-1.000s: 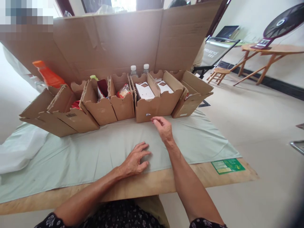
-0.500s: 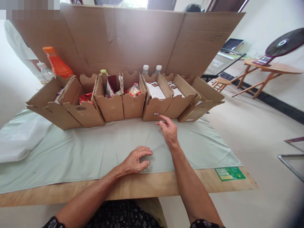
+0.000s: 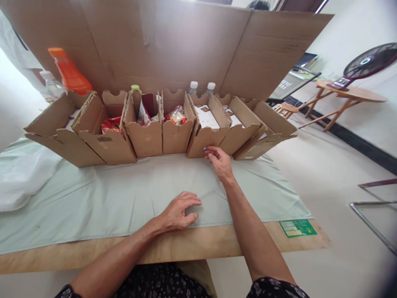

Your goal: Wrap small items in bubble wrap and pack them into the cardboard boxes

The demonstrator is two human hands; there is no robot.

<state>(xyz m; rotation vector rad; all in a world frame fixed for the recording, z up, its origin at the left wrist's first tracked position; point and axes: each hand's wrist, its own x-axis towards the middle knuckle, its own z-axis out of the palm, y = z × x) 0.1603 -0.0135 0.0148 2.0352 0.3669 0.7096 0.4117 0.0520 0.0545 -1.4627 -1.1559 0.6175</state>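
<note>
The right hand (image 3: 221, 162) has moved forward from the cloth (image 3: 124, 194) to the box (image 3: 208, 141). A second ago its fingers hung just short of the front wall; now the fingertips (image 3: 207, 152) touch the lower edge, pinching at a small tag (image 3: 204, 148) there.

Both arms reach forward over the table (image 3: 192, 244).
Left hand (image 3: 178, 212) rests palm-down, fingers curled, near its edge; right hand (image 3: 221, 160) stretches farther, fingertips pinched.

Matt brown cardboard boxes (image 3: 145, 138); smooth pale cloth (image 3: 124, 194); wooden table (image 3: 192, 244)
</note>
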